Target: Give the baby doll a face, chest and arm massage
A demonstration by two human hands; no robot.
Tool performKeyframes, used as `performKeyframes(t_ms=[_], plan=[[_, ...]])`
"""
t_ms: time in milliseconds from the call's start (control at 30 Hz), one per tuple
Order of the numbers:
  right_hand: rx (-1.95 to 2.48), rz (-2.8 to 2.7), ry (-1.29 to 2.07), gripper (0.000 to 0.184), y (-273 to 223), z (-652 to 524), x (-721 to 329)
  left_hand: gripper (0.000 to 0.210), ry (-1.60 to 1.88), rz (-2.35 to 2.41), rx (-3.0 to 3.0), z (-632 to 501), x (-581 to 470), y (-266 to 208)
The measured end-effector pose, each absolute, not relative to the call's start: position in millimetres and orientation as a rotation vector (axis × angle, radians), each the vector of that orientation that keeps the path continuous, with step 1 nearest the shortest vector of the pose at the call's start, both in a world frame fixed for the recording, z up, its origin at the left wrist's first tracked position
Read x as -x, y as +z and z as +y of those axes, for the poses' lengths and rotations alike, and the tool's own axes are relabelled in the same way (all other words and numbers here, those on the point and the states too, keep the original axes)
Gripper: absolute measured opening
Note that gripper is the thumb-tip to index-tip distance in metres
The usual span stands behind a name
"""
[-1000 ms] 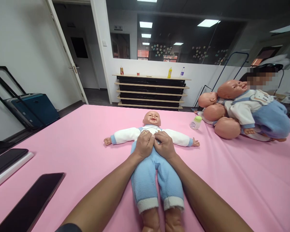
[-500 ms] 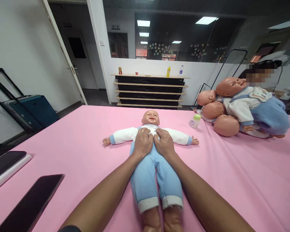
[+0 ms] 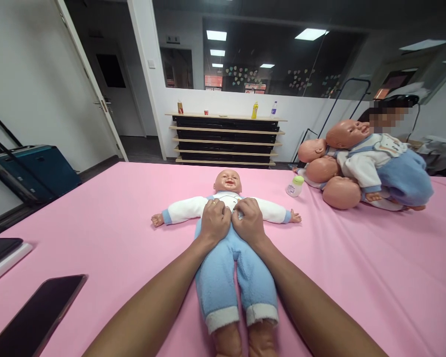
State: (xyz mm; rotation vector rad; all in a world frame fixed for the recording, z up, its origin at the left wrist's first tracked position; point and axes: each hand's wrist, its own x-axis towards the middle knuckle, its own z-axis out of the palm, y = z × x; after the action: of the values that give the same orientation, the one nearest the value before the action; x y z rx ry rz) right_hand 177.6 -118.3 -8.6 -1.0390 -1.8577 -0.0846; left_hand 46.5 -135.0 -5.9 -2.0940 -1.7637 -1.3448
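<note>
A baby doll (image 3: 228, 181) lies on its back in the middle of the pink table (image 3: 115, 223), arms spread, in a white top and light blue trousers. My left hand (image 3: 214, 221) and my right hand (image 3: 248, 221) rest side by side on the doll's chest and belly. The fingers of both hands are curled and pinch the white cloth at the doll's front. A ring shows on my left hand.
A small white bottle with a green cap (image 3: 294, 187) lies right of the doll. A pile of several more dolls (image 3: 360, 166) sits at the far right. A dark phone (image 3: 33, 317) and a tablet (image 3: 0, 250) lie at the left. Shelves (image 3: 226, 139) stand behind.
My fingers have curled tighter on the doll's front cloth. The view has drifted a little to the right and down; the doll lies as before.
</note>
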Motion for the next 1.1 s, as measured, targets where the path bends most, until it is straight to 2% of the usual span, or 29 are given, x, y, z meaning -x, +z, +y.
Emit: performKeyframes(t_ms=[200, 533, 700, 867, 1100], plan=[[0.837, -1.996, 0.060, 0.016, -7.2, -118.9, -179.5, 0.025, -1.407, -1.620, 2.278, -140.9, -43.5, -1.0], [1.015, -1.994, 0.094, 0.035, -11.6, -108.3, -176.4, 0.021, -1.398, -1.690, 2.253, -125.2, -45.9, -8.9], [1.172, -1.847, 0.013, 0.029, -16.1, -107.9, -175.7, 0.016, -1.434, -1.791, 2.098, -123.8, -44.4, -13.2], [1.151, -1.808, -0.074, 0.010, -13.7, -112.9, -177.0, 0.015, -1.416, -1.834, 1.984, -129.1, -43.9, -10.5], [0.828, -1.988, 0.051, 0.014, -9.4, -115.3, -180.4, 0.030, -1.355, -1.607, 2.310, -138.7, -42.6, -2.6]])
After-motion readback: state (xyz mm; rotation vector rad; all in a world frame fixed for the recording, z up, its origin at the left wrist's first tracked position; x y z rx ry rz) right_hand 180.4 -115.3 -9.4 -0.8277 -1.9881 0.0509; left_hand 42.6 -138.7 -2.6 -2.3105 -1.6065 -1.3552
